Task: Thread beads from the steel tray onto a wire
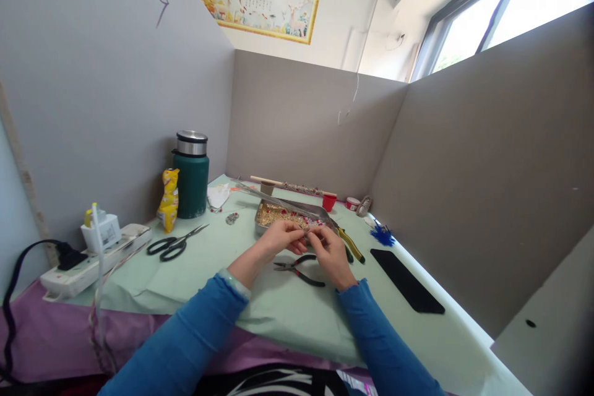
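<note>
My left hand (284,237) and my right hand (328,249) meet over the near edge of a metal tray (258,223). Thumbs and fingers of both are pinched together, and whatever sits between them is too small to name. Gold, red and pink beads (278,213) fill the tray. Just below my hands, pliers with black and red handles (297,267) lie on the cloth. A tool with yellow and black handles (350,244) rests beside my right hand, partly hidden. Thin metal wires (278,199) lie across the tray.
Black scissors (176,244), a green flask (191,182), a yellow packet (168,201) and a power strip (99,260) are at left. A red cup (329,202), a beaded stick (292,185), a blue tassel (382,234) and a black pad (407,280) lie behind and right. Grey partitions enclose the table.
</note>
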